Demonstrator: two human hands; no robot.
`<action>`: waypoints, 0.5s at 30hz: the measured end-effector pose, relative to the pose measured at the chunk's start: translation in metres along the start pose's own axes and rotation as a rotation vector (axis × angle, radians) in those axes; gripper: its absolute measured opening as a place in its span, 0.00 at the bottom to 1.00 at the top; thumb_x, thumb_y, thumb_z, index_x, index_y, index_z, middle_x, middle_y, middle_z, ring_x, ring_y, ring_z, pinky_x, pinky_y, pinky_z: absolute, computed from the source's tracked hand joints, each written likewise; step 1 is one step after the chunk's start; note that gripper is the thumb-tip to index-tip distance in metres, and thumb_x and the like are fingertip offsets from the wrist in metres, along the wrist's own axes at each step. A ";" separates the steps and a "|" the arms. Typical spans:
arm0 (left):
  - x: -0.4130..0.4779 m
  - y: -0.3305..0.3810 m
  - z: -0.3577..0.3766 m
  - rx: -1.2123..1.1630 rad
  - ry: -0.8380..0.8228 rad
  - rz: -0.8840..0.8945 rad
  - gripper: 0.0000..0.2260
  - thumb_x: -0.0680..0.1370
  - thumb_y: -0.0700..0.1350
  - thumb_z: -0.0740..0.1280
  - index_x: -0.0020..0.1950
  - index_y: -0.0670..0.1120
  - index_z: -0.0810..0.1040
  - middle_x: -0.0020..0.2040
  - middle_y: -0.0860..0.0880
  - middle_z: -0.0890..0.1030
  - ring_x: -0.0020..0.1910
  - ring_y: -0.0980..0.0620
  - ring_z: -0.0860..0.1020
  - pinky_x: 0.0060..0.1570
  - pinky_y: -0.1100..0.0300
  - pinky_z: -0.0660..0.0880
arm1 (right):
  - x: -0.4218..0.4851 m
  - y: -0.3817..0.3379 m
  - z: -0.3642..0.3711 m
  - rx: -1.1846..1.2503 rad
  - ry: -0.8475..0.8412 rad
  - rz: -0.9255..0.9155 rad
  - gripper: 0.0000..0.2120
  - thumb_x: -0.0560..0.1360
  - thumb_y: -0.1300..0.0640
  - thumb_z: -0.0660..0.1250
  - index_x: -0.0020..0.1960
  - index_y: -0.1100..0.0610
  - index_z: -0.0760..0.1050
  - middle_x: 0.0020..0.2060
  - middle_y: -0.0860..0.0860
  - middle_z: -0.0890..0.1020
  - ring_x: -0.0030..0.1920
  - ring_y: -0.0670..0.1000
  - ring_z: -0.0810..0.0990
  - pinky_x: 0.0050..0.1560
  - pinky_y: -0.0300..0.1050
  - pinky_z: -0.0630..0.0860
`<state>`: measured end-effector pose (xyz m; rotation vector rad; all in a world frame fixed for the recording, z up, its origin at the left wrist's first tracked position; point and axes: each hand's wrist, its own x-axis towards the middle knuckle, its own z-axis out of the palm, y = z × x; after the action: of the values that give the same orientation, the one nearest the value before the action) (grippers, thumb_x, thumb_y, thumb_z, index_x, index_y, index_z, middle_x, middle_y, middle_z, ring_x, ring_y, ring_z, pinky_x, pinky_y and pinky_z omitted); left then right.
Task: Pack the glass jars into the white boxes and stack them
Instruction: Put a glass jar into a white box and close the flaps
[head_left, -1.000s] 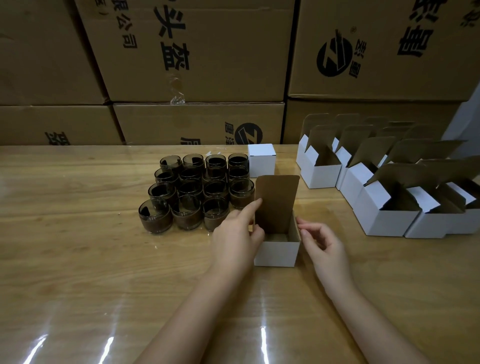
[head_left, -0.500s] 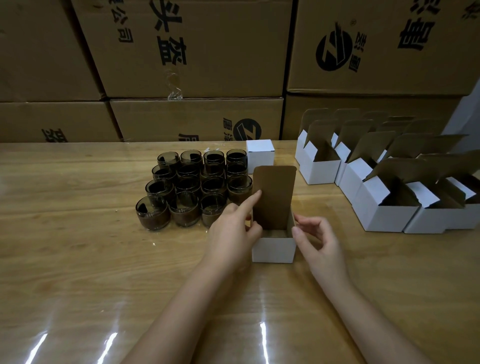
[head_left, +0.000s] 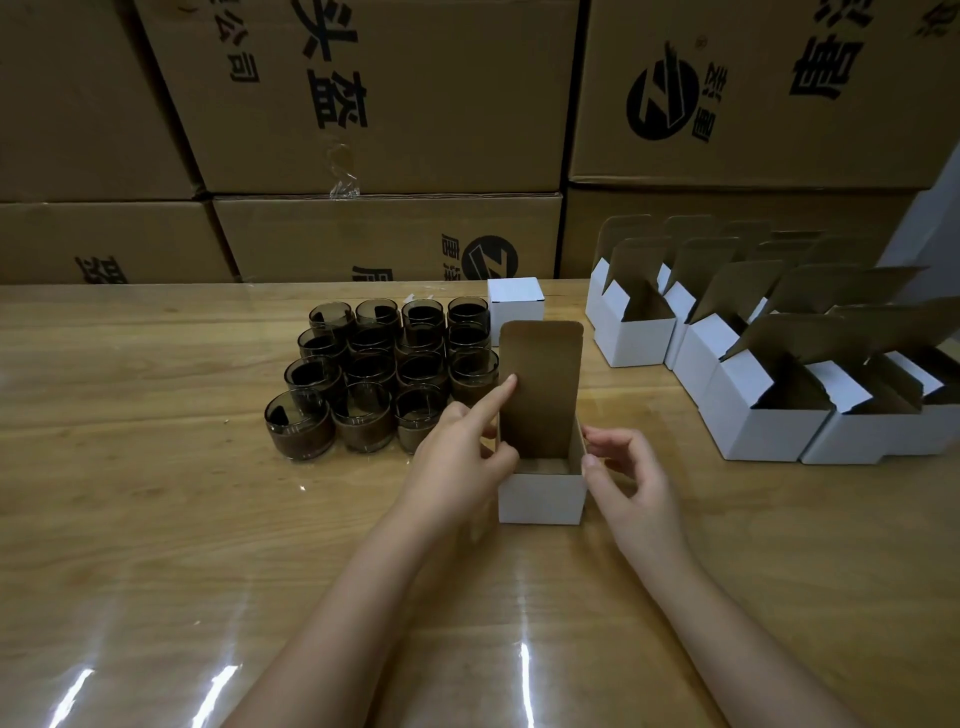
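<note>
The left hand's (head_left: 462, 462) index finger (head_left: 501, 396) lies straight against the inner face of the upright lid flap (head_left: 540, 384). Its thumb and remaining fingers curl at the left wall of the open white box (head_left: 540, 501), apparently pinching the rim. The right hand (head_left: 631, 483) is curled beside the right wall, thumb and one fingertip touching the edge; whether it truly grips cannot be told. The box stands mouth up between the two hands, and no jar shows inside, though the near wall hides the bottom. The glass jars (head_left: 384, 374) stand upright, mouths up and packed together, to the left of the box and a little farther back. The nearest is just beyond the left knuckles, so the left hand is likely better placed to lift one across. A closed white box (head_left: 515, 304) sits alone beyond the flap. A cluster of open boxes (head_left: 753, 415), flaps raised and nothing visible inside, waits at the right. All rest on the glossy wooden surface (head_left: 156, 519), with brown cartons (head_left: 363, 104) stacked behind.
</note>
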<state>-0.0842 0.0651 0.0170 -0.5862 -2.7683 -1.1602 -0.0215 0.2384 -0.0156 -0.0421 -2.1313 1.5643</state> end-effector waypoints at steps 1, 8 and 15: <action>0.001 0.000 -0.001 -0.004 -0.004 -0.005 0.32 0.77 0.46 0.65 0.74 0.67 0.54 0.48 0.57 0.68 0.41 0.58 0.75 0.48 0.56 0.78 | 0.000 0.000 0.000 -0.004 -0.011 -0.007 0.08 0.75 0.62 0.67 0.50 0.50 0.75 0.49 0.41 0.80 0.51 0.39 0.78 0.58 0.48 0.75; 0.006 0.002 -0.003 0.113 -0.063 -0.018 0.33 0.77 0.48 0.63 0.76 0.64 0.49 0.52 0.52 0.68 0.43 0.55 0.75 0.47 0.53 0.79 | -0.002 -0.001 0.000 -0.015 -0.042 -0.056 0.10 0.70 0.55 0.63 0.51 0.47 0.73 0.49 0.47 0.79 0.53 0.42 0.76 0.53 0.35 0.73; 0.002 0.008 -0.004 0.231 -0.021 0.031 0.33 0.76 0.50 0.63 0.77 0.60 0.49 0.52 0.52 0.67 0.43 0.54 0.75 0.41 0.55 0.79 | -0.001 0.000 -0.001 -0.056 -0.054 -0.160 0.13 0.70 0.61 0.62 0.54 0.51 0.73 0.50 0.48 0.75 0.53 0.47 0.75 0.55 0.41 0.74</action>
<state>-0.0834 0.0680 0.0260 -0.6162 -2.8438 -0.8160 -0.0203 0.2386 -0.0159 0.1498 -2.1616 1.4291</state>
